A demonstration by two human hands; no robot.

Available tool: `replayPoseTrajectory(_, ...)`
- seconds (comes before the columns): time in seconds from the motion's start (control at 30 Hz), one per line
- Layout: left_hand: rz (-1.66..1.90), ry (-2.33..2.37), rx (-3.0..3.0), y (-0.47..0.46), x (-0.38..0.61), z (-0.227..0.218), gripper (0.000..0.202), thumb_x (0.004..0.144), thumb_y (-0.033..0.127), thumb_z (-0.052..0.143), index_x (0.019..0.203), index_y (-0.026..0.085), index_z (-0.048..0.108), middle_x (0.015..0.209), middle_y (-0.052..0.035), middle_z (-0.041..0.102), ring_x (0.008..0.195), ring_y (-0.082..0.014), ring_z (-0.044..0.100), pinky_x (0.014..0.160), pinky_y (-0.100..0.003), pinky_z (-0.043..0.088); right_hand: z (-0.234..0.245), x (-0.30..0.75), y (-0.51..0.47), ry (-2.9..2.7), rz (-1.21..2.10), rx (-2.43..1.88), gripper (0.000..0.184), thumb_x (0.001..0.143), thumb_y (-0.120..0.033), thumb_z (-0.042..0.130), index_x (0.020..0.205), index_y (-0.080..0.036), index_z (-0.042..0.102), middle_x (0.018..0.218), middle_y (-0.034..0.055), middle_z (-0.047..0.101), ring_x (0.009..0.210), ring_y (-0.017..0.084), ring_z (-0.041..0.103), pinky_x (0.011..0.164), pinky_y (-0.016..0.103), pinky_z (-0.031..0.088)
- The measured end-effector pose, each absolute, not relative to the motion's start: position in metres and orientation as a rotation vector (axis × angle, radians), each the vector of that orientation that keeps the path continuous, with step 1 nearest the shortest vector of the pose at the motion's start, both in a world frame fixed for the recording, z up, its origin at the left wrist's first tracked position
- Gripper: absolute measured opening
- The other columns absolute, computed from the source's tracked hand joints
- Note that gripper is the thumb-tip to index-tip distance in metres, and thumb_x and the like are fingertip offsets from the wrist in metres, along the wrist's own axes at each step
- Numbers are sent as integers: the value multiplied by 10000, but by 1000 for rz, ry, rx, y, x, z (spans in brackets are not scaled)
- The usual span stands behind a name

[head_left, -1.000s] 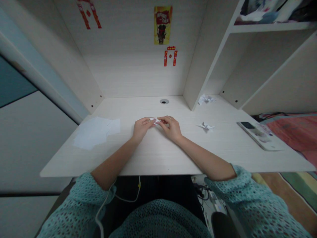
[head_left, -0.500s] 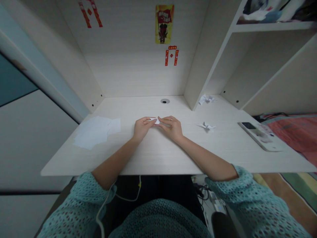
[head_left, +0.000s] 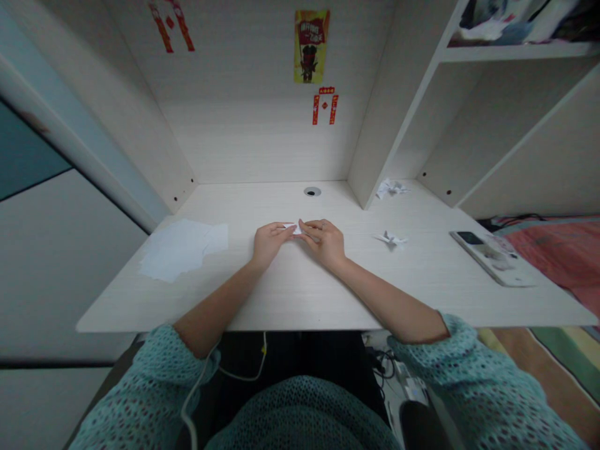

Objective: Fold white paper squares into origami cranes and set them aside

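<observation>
A small piece of folded white paper (head_left: pixel 294 229) lies between my two hands at the middle of the pale wooden desk (head_left: pixel 300 294). My left hand (head_left: pixel 267 241) pinches its left end with curled fingers. My right hand (head_left: pixel 325 239) has its fingers pressed together on the right end. Most of the paper is hidden under the fingers.
Loose white sheets (head_left: pixel 180 249) lie on the desk's left part. A folded paper figure (head_left: pixel 390 238) rests to the right, another (head_left: pixel 390 187) near the shelf divider. A phone-like device (head_left: pixel 492 257) sits at the far right. A cable hole (head_left: pixel 312 191) is at the back.
My right fingers have shifted slightly left over the paper. Both hands stay at the same spot on the desk.
</observation>
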State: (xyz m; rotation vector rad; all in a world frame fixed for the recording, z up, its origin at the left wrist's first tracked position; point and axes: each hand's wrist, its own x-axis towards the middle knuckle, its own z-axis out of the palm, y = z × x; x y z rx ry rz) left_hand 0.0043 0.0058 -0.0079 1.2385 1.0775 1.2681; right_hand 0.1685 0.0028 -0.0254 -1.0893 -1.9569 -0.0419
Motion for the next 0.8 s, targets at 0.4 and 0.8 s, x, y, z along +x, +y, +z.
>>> replayPoseTrajectory(0.4, 1230, 1032, 1192, 7, 3, -12, 377, 651, 349, 719, 943, 114, 678, 897, -95, 706, 795, -184, 659, 852, -349, 496, -26, 166, 9, -1677, 533, -945, 190, 736, -381, 658, 844, -242, 731, 862, 52, 700, 810, 186, 621, 728, 310, 477)
replayPoseTrajectory(0.8, 1330, 1030, 1341, 2, 7, -7, 312, 632, 358, 724, 845, 133, 692, 905, -81, 703, 787, -181, 653, 829, -343, 501, -25, 164, 9, -1584, 673, -963, 217, 787, -362, 589, 855, -195, 709, 837, 65, 689, 754, 176, 606, 698, 305, 461)
